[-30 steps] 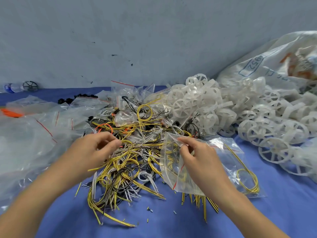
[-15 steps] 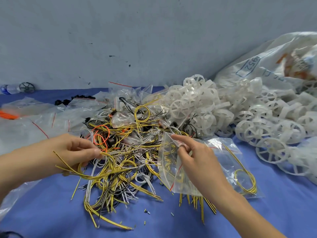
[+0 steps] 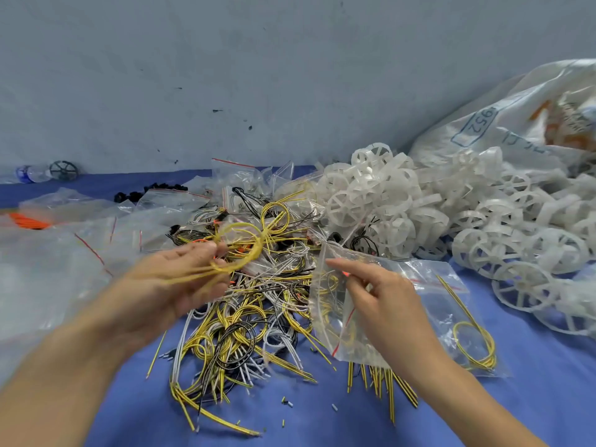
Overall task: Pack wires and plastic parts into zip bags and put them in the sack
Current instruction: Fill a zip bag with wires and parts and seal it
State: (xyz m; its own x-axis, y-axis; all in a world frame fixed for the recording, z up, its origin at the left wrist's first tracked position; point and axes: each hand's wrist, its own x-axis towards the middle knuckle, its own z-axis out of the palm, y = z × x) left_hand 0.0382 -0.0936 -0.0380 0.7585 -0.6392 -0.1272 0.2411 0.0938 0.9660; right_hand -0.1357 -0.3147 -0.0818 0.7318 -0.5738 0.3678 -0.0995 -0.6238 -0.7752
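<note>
Plastic wheels (image 3: pixel 380 201) and spare bags (image 3: pixel 48 269) around wires (image 3: pixel 245 321)

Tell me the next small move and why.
Probably swing the left hand right and feed its yellow wire loop into the zip bag: the loop is lifted clear of the wire pile, and the right hand pinches the bag's top edge beside it.

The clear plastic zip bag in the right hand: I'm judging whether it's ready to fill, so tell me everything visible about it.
The clear plastic zip bag is thin, glossy, crinkled film with a thin red line near its lower corner. The right hand pinches its upper part, holding it up, tilted, beside the tangled yellow, white and black wires, some of which show through it. Whether its mouth is open I cannot tell.
</note>
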